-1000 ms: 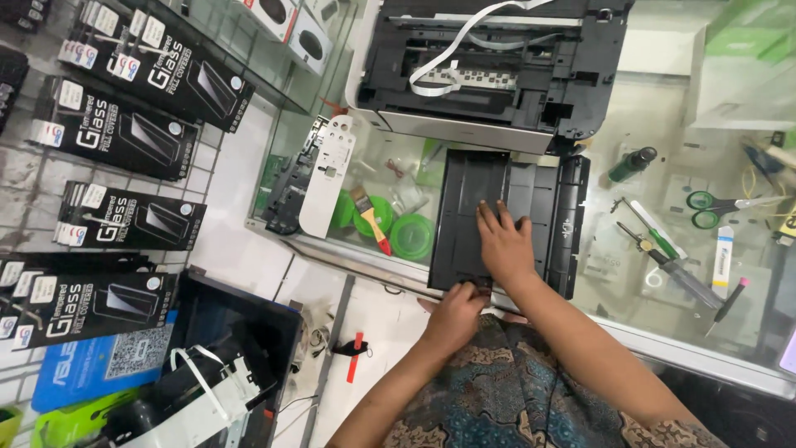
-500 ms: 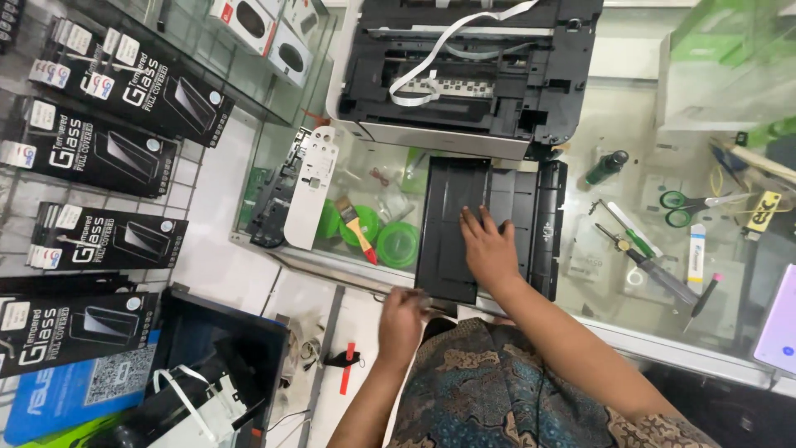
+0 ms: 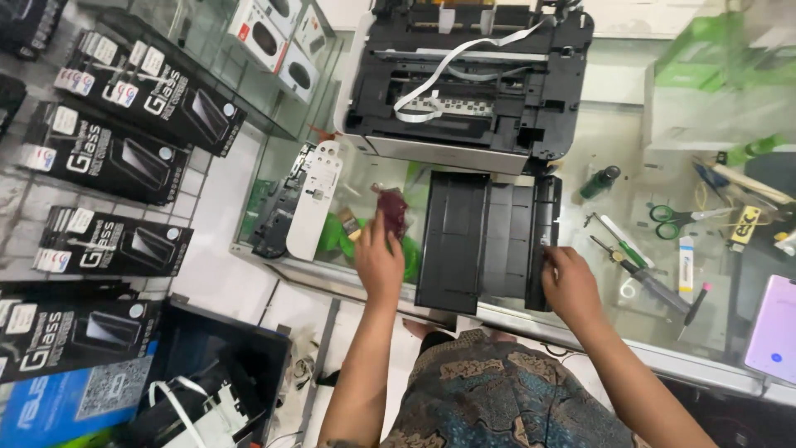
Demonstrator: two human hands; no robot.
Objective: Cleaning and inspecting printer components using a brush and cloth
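An opened black and white printer (image 3: 468, 83) sits at the back of a glass counter (image 3: 630, 328), its white ribbon cables exposed. In front of it lies a black paper tray (image 3: 485, 241). My right hand (image 3: 570, 286) grips the tray's right edge. My left hand (image 3: 380, 259) rests on the glass to the left of the tray, fingers spread, next to a dark red object (image 3: 391, 207); it holds nothing that I can see.
A white panel (image 3: 315, 211) and a black part (image 3: 274, 217) lie left of my left hand. Scissors (image 3: 676, 220), screwdrivers (image 3: 630, 257), a small dark bottle (image 3: 599, 182) and a phone (image 3: 773, 328) lie right. Boxed screen protectors (image 3: 108, 158) hang at left.
Both hands have spread apart: the left moved from the tray's near edge up onto the glass at left, the right slid from the tray's middle to its right edge.
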